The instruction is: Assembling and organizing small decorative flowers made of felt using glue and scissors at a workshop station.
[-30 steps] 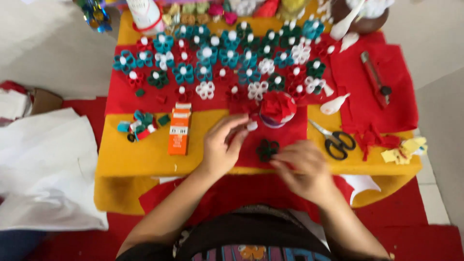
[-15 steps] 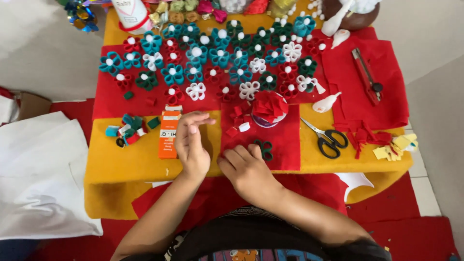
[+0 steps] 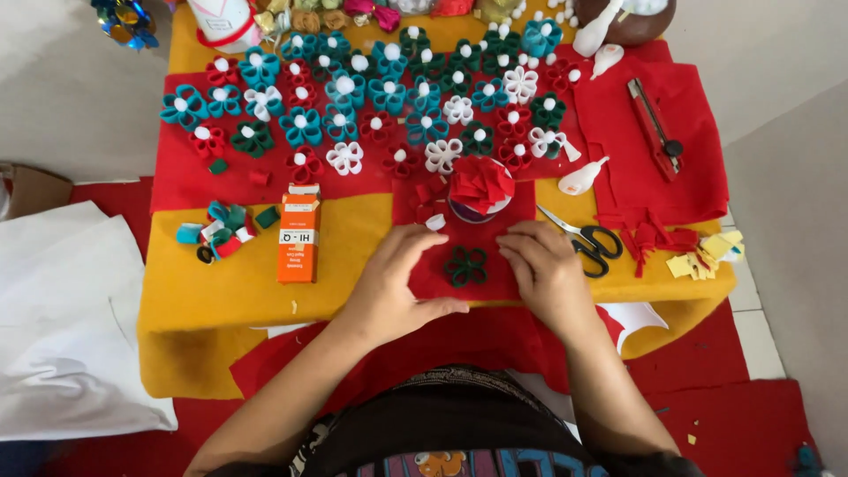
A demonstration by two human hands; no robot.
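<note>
A dark green felt flower (image 3: pixel 465 266) lies on a red felt sheet (image 3: pixel 508 215) at the near edge of the yellow-covered table (image 3: pixel 230 291). My left hand (image 3: pixel 396 281) rests flat on the felt just left of the flower, fingers spread and thumb along the sheet's near edge. My right hand (image 3: pixel 544 268) sits just right of the flower, fingers curled toward it, holding nothing. A small jar stuffed with red felt strips (image 3: pixel 480 187) stands just beyond the flower.
Rows of teal, red, white and green felt flowers (image 3: pixel 380 97) cover the far half. An orange box (image 3: pixel 299 235) and loose felt loops (image 3: pixel 221 235) lie left; scissors (image 3: pixel 590 242), white glue bottles (image 3: pixel 584 177), a red cutter (image 3: pixel 654 124) and yellow scraps (image 3: pixel 707 258) right. White cloth (image 3: pixel 62 327) lies on the floor.
My left hand has come away from the orange box to the flower's left. My right hand has moved from below the flower to its right side.
</note>
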